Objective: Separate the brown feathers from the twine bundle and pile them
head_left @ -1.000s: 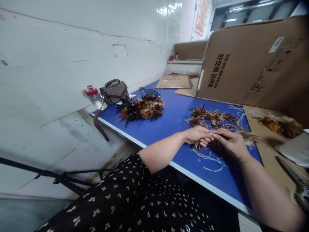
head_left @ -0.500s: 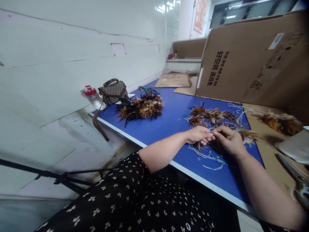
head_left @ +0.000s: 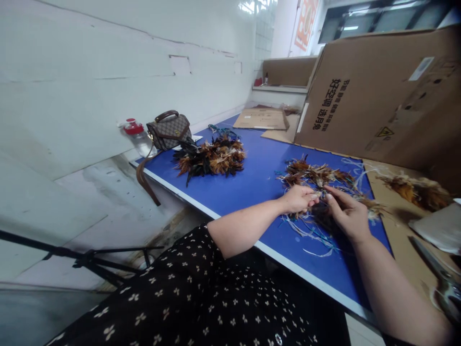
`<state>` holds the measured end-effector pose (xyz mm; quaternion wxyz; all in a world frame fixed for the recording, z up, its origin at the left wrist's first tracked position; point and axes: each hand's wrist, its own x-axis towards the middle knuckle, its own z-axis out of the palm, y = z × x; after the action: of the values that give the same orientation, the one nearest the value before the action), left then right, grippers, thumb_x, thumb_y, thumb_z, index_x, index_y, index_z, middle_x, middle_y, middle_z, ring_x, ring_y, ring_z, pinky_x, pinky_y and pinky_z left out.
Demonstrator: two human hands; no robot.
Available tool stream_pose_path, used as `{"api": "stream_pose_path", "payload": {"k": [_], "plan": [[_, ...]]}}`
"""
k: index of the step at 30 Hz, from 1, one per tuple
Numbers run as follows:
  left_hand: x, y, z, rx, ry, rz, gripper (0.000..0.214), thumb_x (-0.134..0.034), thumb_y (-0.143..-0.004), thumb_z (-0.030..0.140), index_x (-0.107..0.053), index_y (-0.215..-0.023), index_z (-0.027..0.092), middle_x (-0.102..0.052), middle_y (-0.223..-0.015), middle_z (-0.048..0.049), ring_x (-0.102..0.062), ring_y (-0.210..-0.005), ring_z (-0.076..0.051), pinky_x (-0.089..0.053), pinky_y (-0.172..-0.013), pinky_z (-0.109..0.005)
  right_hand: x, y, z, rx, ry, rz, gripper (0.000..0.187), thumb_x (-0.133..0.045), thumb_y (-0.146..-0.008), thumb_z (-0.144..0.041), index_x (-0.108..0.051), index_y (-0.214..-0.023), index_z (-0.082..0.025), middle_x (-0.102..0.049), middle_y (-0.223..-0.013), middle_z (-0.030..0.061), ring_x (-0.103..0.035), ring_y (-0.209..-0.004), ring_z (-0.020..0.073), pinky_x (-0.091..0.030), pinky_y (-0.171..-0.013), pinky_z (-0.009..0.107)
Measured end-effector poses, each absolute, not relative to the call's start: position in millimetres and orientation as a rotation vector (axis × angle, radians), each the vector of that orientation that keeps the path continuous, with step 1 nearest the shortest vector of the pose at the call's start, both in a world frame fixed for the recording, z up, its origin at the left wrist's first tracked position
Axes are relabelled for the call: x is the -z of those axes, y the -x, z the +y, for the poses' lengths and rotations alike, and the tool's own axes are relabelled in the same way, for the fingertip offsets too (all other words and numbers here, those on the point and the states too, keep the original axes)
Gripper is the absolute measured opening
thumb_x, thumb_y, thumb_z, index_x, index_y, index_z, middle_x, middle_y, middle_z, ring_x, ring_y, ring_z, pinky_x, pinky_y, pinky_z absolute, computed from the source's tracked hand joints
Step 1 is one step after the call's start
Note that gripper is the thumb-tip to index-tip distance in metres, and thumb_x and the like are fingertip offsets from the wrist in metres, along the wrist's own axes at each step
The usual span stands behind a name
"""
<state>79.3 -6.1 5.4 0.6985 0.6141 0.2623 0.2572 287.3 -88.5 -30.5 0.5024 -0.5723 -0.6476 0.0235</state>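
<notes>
My left hand is closed in a pinch over the blue table, with a small pale feather tuft at its fingertips. Close by on its right is my right hand, its thumb and forefinger slightly apart near that tuft. Brown and cream feather trim lies spread behind and beneath both hands, partly covered by them. White and teal ribbon ends trail over the table in front.
Farther left lie a dark-and-brown feather bunch, a handbag and a red-capped bottle. A large cardboard box stands behind. On the right are scissors, a white container and more feathers.
My fingertips, which met in a pinch, have come apart. The right thumb and forefinger have opened and moved slightly right. A pale tuft now shows at my left fingertips.
</notes>
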Motion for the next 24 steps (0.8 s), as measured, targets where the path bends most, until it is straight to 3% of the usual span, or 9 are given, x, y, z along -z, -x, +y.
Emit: {"api": "stream_pose_path", "payload": {"k": [3, 9, 17, 22, 24], "plan": [[-5.7, -80.6, -6.4, -0.591, -1.369, 0.585, 0.027, -0.064, -0.114, 0.02, -0.068, -0.088, 0.015, -0.055, -0.068, 0.0075, -0.046, -0.051, -0.006, -0.041, -0.054, -0.02, 31.4, -288.9, -87.6, -0.015, 1.374, -1.555, 0.044, -0.07, -0.113, -0.056, -0.088, -0.142, -0.027, -0.091, -0.123, 0.0111, -0.087, -0.103, 0.0268, -0.072, -0.1, 0.045], [-8.2, -79.2, -8.0, -0.63, -1.35, 0.57, 0.028, -0.064, -0.114, 0.018, -0.068, -0.087, 0.015, -0.055, -0.065, 0.0081, -0.043, -0.048, -0.005, -0.04, -0.053, -0.02, 32.2, -288.7, -82.6, 0.091, 1.395, -1.602, 0.037, -0.069, -0.112, -0.052, -0.093, -0.125, -0.026, -0.091, -0.111, 0.0115, -0.086, -0.094, 0.027, -0.072, -0.092, 0.043], [-0.2, -80.9, -7.2, -0.682, -1.272, 0.494, 0.034, -0.077, -0.113, 0.031, -0.066, -0.084, 0.015, -0.056, -0.064, 0.0073, -0.041, -0.045, -0.004, -0.034, -0.051, -0.02, 24.2, -303.6, -88.3, 0.281, 1.607, -1.624, 0.037, -0.069, -0.111, -0.047, -0.091, -0.133, -0.027, -0.089, -0.114, 0.0115, -0.083, -0.096, 0.0266, -0.071, -0.096, 0.044], [-8.9, -77.9, -9.4, -0.721, -1.264, 0.529, 0.035, -0.063, -0.12, 0.023, -0.066, -0.086, 0.016, -0.057, -0.067, 0.0061, -0.045, -0.051, -0.005, -0.039, -0.056, -0.021, -6.4, -326.6, -104.4, 0.266, 1.74, -1.522, 0.039, -0.071, -0.11, -0.048, -0.091, -0.127, -0.02, -0.089, -0.114, 0.0153, -0.08, -0.091, 0.0264, -0.067, -0.089, 0.041], [-11.4, -77.5, -7.7, -0.72, -1.266, 0.561, 0.033, -0.066, -0.119, 0.023, -0.068, -0.088, 0.015, -0.059, -0.071, 0.0047, -0.049, -0.055, -0.005, -0.042, -0.059, -0.022, -22.4, -341.1, -116.3, 0.192, 1.785, -1.497, 0.043, -0.071, -0.111, -0.05, -0.091, -0.124, -0.014, -0.089, -0.107, 0.0183, -0.078, -0.088, 0.0265, -0.064, -0.087, 0.041]]}}
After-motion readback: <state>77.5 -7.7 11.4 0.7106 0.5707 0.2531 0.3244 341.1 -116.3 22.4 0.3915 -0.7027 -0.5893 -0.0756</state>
